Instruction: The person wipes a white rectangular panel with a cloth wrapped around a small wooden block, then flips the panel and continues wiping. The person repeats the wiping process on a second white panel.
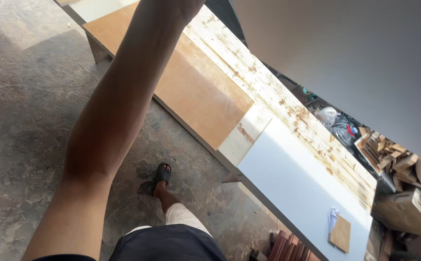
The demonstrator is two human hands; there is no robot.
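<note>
The person's left arm [118, 101] stretches up across the view, and its hand passes out of the top edge, so whether that hand is wide, narrow or holding anything cannot be told. The right hand is out of view. A large pale grey panel [355, 63] fills the upper right, raised above the long workbench [268, 96]; the arm rises towards its edge, but any contact is hidden.

On the bench lie a brown plywood sheet [191, 82] and, nearer the person, a white board [292, 179]. A small brown wooden piece [341, 233] rests on the white board's near end, with a scrap of white paper [333, 217] just beside it.

At the right, beyond the bench, a wooden crate [370, 145] holds stacked timber offcuts [389, 154]. Bulging sacks [336, 123] sit near it.

Below, the person's foot in a black sandal [162, 175] stands on the concrete floor [22, 96].
</note>
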